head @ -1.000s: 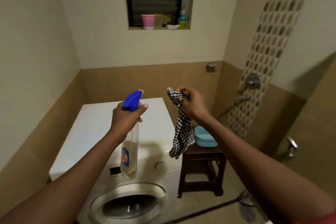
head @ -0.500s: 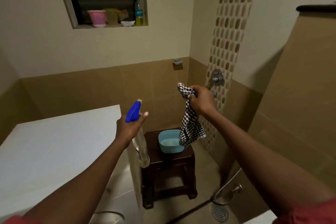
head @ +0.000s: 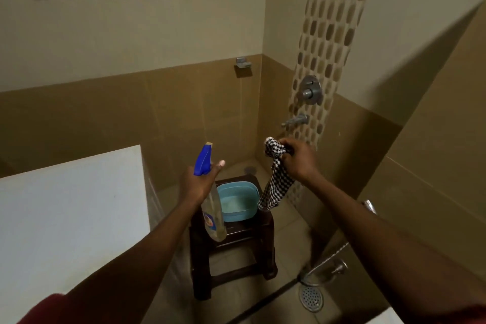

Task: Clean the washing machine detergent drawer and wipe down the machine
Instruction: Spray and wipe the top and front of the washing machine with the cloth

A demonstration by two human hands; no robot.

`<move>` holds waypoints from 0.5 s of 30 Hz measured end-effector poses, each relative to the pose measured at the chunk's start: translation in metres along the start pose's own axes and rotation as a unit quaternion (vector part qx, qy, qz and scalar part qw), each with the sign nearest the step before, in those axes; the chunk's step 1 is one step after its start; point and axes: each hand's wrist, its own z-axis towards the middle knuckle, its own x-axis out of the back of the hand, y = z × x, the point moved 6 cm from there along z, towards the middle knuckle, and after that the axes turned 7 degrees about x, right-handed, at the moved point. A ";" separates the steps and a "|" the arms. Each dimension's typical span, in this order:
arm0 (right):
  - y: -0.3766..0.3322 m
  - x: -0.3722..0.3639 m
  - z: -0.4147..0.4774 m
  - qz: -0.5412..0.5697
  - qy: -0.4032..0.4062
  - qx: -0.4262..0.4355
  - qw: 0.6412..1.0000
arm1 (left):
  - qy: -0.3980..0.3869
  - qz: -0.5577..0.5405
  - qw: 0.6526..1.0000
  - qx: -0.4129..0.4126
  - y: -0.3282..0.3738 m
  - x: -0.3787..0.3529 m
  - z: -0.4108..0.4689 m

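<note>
Below my left fingers hangs a clear plastic spray bottle with a blue trigger head [head: 213, 209]. The left hand [head: 197, 184] is wrapped round its neck, fingers curled tight, one fingertip [head: 222, 163] poking out past the trigger. To the right of those fingers, the right hand [head: 297, 160] clamps the bunched top of a black-and-white checked cloth [head: 276, 189]; the rest dangles loose below the knuckles.

Under both sets of fingers, well below them, sit a light-blue plastic basin [head: 242, 217] and the dark brown stool [head: 236, 241] that carries it. Left of my left fingers, the flat white washing machine top [head: 71, 218] shows. The detergent drawer is out of view, so I can't tell its state.

Handling call: the cloth is soft, limp and light, and it won't hold any shape. A bunch in the fist works for carrying; folded into a pad it should wipe better. The bottle looks light, thin-walled and likely slick if wet. The neck just under the trigger is the right hold, index free to squeeze. I judge that no wiping has started yet.
</note>
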 end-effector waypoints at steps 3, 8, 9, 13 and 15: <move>0.030 -0.037 0.033 -0.007 -0.018 -0.017 1.000 | 0.001 0.003 1.000 -0.004 -0.023 -0.017 0.049; 0.072 -0.102 0.074 -0.016 -0.059 -0.033 0.998 | 0.020 0.016 1.000 -0.016 -0.053 -0.038 0.111; 0.084 -0.118 0.084 -0.015 -0.062 -0.042 0.997 | 0.021 0.020 0.999 -0.014 -0.060 -0.044 0.127; 0.119 -0.167 0.110 -0.010 -0.067 -0.058 0.996 | -0.014 0.024 0.999 0.022 -0.091 -0.072 0.172; 0.131 -0.188 0.118 -0.012 -0.079 -0.061 0.995 | -0.042 0.022 0.999 0.024 -0.102 -0.084 0.184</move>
